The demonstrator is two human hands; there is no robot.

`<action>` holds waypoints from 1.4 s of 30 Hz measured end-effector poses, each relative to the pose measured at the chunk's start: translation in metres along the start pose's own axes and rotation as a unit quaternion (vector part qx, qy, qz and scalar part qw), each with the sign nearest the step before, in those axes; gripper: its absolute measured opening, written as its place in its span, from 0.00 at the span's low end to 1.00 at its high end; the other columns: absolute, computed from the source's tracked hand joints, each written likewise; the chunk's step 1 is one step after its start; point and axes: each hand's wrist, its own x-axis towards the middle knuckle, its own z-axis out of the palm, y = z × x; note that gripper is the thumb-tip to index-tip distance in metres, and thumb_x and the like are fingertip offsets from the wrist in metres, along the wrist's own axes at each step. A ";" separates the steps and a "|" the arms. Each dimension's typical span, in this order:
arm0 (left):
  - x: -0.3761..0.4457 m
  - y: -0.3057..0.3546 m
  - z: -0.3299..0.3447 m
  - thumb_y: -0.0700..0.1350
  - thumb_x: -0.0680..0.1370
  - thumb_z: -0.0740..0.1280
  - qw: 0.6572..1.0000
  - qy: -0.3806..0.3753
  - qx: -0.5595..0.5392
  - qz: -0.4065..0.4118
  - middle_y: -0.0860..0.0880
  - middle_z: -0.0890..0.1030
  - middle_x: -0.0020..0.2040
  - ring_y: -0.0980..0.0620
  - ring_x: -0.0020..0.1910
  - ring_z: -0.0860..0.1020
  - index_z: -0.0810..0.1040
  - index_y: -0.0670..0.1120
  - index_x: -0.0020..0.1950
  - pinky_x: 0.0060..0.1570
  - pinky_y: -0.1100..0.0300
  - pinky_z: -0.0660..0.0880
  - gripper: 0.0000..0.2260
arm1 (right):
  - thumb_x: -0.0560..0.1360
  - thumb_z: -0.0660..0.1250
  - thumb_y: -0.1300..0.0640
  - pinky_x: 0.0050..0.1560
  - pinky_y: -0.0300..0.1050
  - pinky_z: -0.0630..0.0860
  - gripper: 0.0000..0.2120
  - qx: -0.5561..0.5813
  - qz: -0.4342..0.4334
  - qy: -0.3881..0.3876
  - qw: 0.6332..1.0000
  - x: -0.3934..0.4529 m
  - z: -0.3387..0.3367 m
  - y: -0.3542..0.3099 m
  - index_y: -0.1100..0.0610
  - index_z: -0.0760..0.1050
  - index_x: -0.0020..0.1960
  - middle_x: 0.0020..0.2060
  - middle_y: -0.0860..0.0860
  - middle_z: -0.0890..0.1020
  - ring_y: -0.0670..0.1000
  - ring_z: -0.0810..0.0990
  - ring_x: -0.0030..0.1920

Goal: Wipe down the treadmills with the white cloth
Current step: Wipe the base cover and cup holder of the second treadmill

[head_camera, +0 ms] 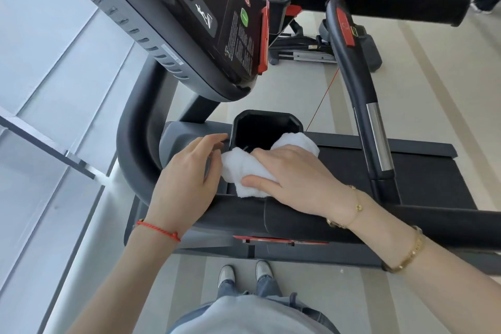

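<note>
While white cloth (244,168) sits bunched at cup holder (267,127) rim, right hand (295,179) presses it flat.
Fingers straight over cloth for wiping pressure; left hand (184,176), fingers loose and apart, touches cloth edge, likely steadying; treadmill (298,219) crossbar underneath.

Tight quarters here: the console (189,16) overhangs the cup holder (267,127) from above, leaving only a narrow gap. The right handlebar (360,89) fences off the right side. The cup holder's mouth is open, though the white cloth (244,171) covers its near rim.
</note>
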 end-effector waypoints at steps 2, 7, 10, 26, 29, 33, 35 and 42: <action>0.000 0.001 0.000 0.45 0.82 0.59 1.000 0.007 0.002 0.002 0.54 0.81 0.58 0.51 0.52 0.79 0.74 0.50 0.67 0.51 0.50 0.77 0.15 | 0.80 0.61 0.45 0.45 0.42 0.62 0.15 0.012 0.007 0.034 0.999 -0.016 0.003 0.006 0.57 0.71 0.44 0.37 0.48 0.76 0.51 0.72 0.44; 0.006 0.008 0.003 0.46 0.81 0.60 1.000 0.020 -0.011 0.002 0.55 0.80 0.57 0.55 0.53 0.78 0.75 0.50 0.67 0.53 0.54 0.77 0.14 | 0.82 0.59 0.51 0.58 0.17 0.55 0.20 0.191 0.094 0.067 0.975 -0.061 0.009 0.014 0.44 0.58 0.71 0.65 0.31 0.62 0.26 0.57 0.66; 0.011 0.013 0.007 0.46 0.81 0.60 1.000 0.021 -0.018 0.004 0.54 0.80 0.57 0.54 0.53 0.78 0.75 0.50 0.67 0.53 0.53 0.77 0.15 | 0.81 0.56 0.42 0.51 0.16 0.61 0.18 0.313 0.174 0.120 0.926 -0.059 0.009 0.017 0.34 0.58 0.69 0.57 0.28 0.69 0.24 0.67 0.57; 0.023 0.011 0.021 0.50 0.80 0.62 1.000 0.016 -0.005 -0.018 0.51 0.78 0.61 0.49 0.56 0.79 0.69 0.49 0.72 0.52 0.49 0.77 0.20 | 0.80 0.63 0.50 0.68 0.33 0.53 0.36 0.241 0.151 0.077 0.955 0.023 -0.005 0.049 0.49 0.45 0.79 0.77 0.46 0.50 0.40 0.52 0.74; 0.024 0.010 0.020 0.49 0.80 0.62 1.000 0.014 -0.013 -0.020 0.51 0.78 0.61 0.49 0.56 0.79 0.69 0.49 0.72 0.55 0.49 0.76 0.20 | 0.78 0.66 0.49 0.58 0.25 0.55 0.38 0.278 0.186 0.093 0.938 0.011 0.001 0.049 0.51 0.46 0.79 0.74 0.43 0.56 0.32 0.55 0.63; 0.022 0.010 0.020 0.49 0.80 0.62 1.000 0.011 -0.018 -0.022 0.51 0.78 0.61 0.50 0.55 0.79 0.69 0.49 0.72 0.55 0.48 0.76 0.20 | 0.79 0.65 0.49 0.47 0.22 0.63 0.31 0.262 0.207 0.117 0.935 0.002 0.012 0.047 0.52 0.54 0.75 0.65 0.44 0.63 0.40 0.64 0.59; 0.021 0.011 0.020 0.48 0.81 0.62 1.000 0.012 -0.017 -0.024 0.51 0.78 0.61 0.50 0.55 0.78 0.69 0.49 0.73 0.55 0.48 0.76 0.20 | 0.79 0.65 0.49 0.47 0.29 0.64 0.28 0.225 0.195 0.111 0.948 0.014 0.006 0.051 0.54 0.58 0.73 0.63 0.47 0.66 0.44 0.66 0.58; 0.022 0.012 0.022 0.49 0.81 0.61 1.000 0.008 -0.012 -0.028 0.51 0.78 0.62 0.52 0.55 0.78 0.69 0.49 0.73 0.56 0.50 0.76 0.20 | 0.78 0.64 0.45 0.49 0.34 0.63 0.27 0.193 0.144 0.050 0.969 0.024 -0.008 0.070 0.53 0.61 0.72 0.62 0.45 0.68 0.43 0.68 0.58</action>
